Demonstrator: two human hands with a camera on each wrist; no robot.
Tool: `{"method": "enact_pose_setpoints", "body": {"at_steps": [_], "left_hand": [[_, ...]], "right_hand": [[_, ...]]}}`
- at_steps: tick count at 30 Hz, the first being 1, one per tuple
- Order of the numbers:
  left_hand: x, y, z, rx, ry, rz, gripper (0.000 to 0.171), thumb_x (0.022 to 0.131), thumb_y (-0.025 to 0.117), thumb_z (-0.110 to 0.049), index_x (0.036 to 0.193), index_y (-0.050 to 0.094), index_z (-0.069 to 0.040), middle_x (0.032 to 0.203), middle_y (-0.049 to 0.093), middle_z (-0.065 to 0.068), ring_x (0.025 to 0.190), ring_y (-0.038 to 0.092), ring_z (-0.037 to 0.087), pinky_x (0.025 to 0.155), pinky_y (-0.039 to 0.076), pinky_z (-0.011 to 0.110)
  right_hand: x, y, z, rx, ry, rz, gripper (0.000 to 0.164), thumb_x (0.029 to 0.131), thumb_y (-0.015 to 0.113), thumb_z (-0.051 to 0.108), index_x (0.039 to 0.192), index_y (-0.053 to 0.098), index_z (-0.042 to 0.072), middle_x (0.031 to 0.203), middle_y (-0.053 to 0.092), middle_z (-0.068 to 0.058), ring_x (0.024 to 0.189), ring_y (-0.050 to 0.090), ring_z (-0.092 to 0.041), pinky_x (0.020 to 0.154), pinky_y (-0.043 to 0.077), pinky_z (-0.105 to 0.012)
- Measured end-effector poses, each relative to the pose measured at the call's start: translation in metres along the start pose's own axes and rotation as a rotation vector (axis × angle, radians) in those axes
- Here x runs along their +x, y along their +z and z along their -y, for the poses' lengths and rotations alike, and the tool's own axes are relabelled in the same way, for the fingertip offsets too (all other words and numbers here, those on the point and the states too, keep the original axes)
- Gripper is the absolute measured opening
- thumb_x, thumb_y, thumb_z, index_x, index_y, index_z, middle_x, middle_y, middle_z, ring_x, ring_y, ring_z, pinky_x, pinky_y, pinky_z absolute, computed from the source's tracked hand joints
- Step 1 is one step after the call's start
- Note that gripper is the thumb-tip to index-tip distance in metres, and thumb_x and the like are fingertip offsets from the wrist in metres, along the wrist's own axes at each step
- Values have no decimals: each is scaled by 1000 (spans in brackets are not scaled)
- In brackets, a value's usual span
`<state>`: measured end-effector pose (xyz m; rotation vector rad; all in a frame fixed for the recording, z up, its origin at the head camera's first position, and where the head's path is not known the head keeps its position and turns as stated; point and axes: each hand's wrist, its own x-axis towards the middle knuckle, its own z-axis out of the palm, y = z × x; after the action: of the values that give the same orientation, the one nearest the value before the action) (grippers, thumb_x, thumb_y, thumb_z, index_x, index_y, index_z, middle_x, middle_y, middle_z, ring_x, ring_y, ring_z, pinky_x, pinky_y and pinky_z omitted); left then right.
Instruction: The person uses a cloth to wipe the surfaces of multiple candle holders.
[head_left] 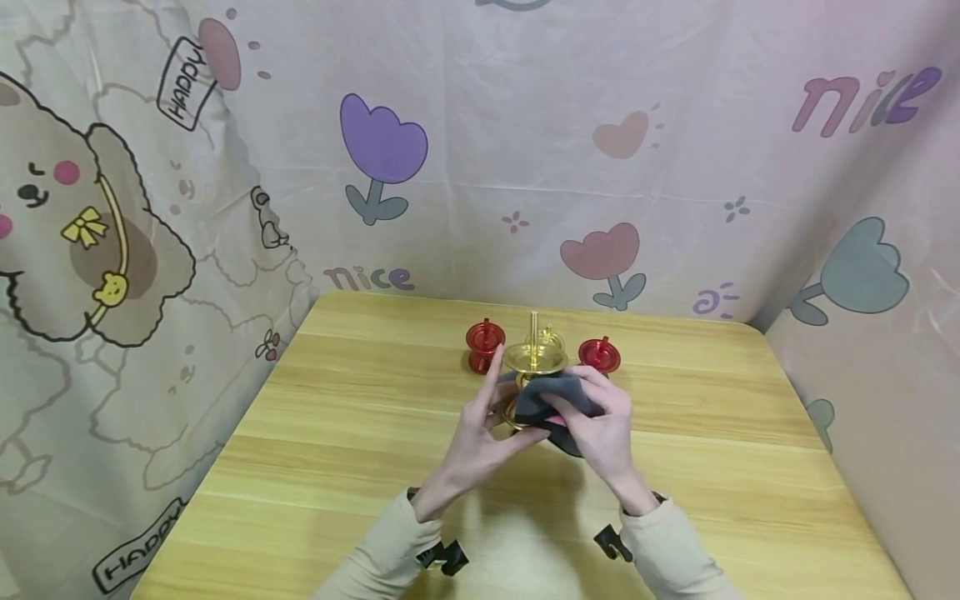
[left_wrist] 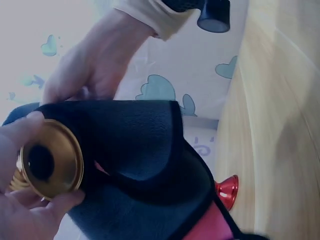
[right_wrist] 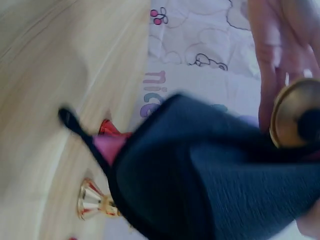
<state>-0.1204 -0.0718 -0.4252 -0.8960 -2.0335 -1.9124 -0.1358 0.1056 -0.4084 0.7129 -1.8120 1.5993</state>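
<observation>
A gold candle holder (head_left: 536,358), with a wide dish and a spike on top, is held upright over the table. My left hand (head_left: 476,437) grips it low down, thumb and a finger at the rim of its round base (left_wrist: 68,155). A dark pad marks the underside of that base. In my right hand (head_left: 606,427) is a dark grey cloth (head_left: 553,396) with black edging and a pink underside. The cloth is folded against the holder's stem and hides part of it. Its loose corner hangs down, with a black loop (right_wrist: 68,120) at the tip.
Behind the hands stand a red candle holder (head_left: 485,337) on the left, another red one (head_left: 599,356) on the right, and a smaller-looking gold one (head_left: 552,337) between them. The wooden table (head_left: 360,400) meets a printed cloth backdrop (head_left: 495,125).
</observation>
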Motion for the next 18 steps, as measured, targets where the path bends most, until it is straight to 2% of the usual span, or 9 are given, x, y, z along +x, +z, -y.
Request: {"method": "enact_pose_setpoints", "body": {"at_steps": [3, 6, 8, 10, 12, 14, 18], "left_hand": [[-1, -5, -1, -59, -30, 40, 112, 82, 78, 7, 164, 7, -21, 134, 62, 28, 122, 64, 22, 89, 62, 33], [-1, -8, -2, -102, -54, 83, 112, 83, 77, 7, 164, 6, -23, 134, 61, 29, 123, 63, 16, 90, 61, 32], [-1, -9, -2, -122, -70, 103, 111, 84, 76, 7, 164, 5, -24, 135, 61, 30, 124, 62, 13, 91, 60, 32], [-1, -9, -2, -131, -84, 112, 111, 84, 75, 6, 164, 4, -25, 135, 60, 30, 124, 62, 12, 92, 60, 31], [0, -9, -2, -120, -94, 107, 111, 85, 75, 5, 164, 3, -26, 136, 60, 29, 125, 62, 13, 92, 59, 30], [0, -9, -3, -87, -92, 90, 112, 85, 77, 2, 163, 3, -27, 135, 62, 26, 124, 63, 16, 92, 59, 29], [2, -5, -2, 50, -6, 51, 113, 83, 80, 0, 164, 3, -19, 130, 64, 23, 119, 66, 27, 93, 60, 32]], "right_hand": [[3, -7, -5, 128, 197, 52, 32, 75, 72, -20, 85, 78, 9, 89, 73, 11, 83, 67, -1, 72, 55, -14], [7, -13, -8, 265, 391, 94, 45, 81, 65, -19, 83, 78, 24, 81, 72, 16, 75, 66, 1, 66, 56, -16], [8, -14, -8, 335, 481, 103, 49, 85, 61, -17, 82, 78, 28, 77, 72, 15, 72, 66, 0, 64, 57, -17], [8, -14, -7, 352, 529, 98, 48, 87, 60, -15, 81, 78, 29, 77, 71, 14, 72, 66, 0, 64, 57, -18], [5, -11, -5, 309, 515, 72, 45, 87, 62, -14, 82, 78, 28, 77, 71, 14, 72, 65, 0, 63, 56, -17], [2, -7, -3, 228, 447, 40, 38, 86, 65, -13, 83, 78, 22, 79, 71, 13, 73, 65, 0, 63, 54, -17], [-5, 4, 1, -6, 184, -25, 20, 79, 75, -14, 86, 77, 5, 87, 73, 0, 81, 65, -2, 70, 52, -13]]}}
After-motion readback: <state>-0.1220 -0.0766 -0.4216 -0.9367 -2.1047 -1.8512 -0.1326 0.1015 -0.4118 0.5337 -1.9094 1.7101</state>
